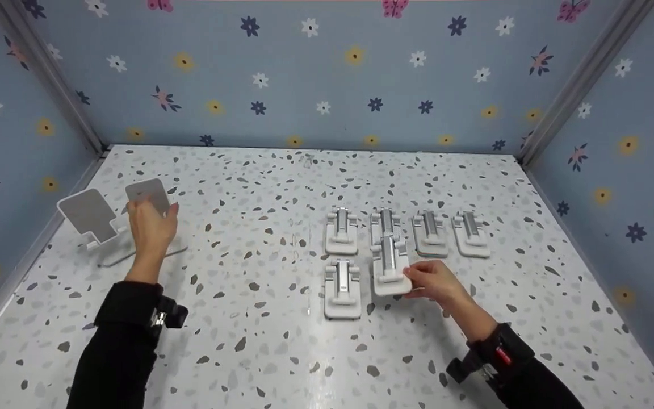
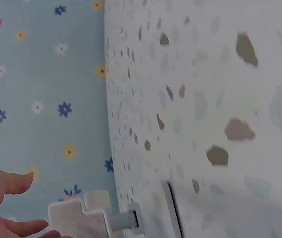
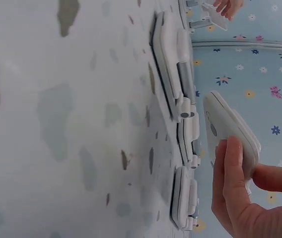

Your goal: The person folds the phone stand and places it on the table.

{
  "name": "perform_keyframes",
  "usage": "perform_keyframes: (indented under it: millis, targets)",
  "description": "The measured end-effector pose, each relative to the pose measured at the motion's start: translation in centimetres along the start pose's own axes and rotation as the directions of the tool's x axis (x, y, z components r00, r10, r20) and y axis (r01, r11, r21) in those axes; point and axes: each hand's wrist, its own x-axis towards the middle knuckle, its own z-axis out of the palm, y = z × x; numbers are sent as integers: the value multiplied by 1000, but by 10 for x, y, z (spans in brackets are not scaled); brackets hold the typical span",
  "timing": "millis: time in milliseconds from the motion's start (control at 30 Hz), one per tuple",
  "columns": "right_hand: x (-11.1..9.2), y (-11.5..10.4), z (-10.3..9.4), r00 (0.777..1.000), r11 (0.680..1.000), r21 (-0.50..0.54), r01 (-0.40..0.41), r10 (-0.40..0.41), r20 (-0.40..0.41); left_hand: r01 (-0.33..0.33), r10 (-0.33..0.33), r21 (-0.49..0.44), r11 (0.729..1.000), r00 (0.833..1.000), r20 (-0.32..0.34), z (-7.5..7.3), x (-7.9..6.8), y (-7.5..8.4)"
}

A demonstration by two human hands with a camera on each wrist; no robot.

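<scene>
My left hand (image 1: 152, 218) reaches to the far left, its fingers straight against the plate of an unfolded white phone stand (image 1: 146, 195). In the left wrist view the left hand (image 2: 4, 208) lies spread beside that stand's plate (image 2: 76, 221). My right hand (image 1: 424, 279) grips a folded white stand (image 1: 390, 267) by its near end and holds it tilted just off the table. In the right wrist view the fingers (image 3: 232, 171) wrap round this lifted stand (image 3: 229, 126).
A second unfolded stand (image 1: 88, 215) is at the far left by the wall. Several folded stands lie flat on the speckled table (image 1: 259, 193), in a row (image 1: 430, 233) and one nearer (image 1: 342, 288). Flowered walls close three sides.
</scene>
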Motion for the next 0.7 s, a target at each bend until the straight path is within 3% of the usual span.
perform_keyframes:
  millis: [233,400,567,700]
  targets:
    - [-5,16,-1,998,998,-12,-60,60,-6,121,-119,54,991,993,-26,-5,23,-24]
    - [-9,22,-1,997,997,9,-73,73,16,196,-196,30,980,981,1,-8,34,-25]
    - [-12,23,0,995,996,0,-92,92,25,227,-227,0,974,973,42,-9,41,-24]
    - [-13,22,0,994,995,-3,-102,102,27,251,-249,-62,966,968,34,-9,43,-27]
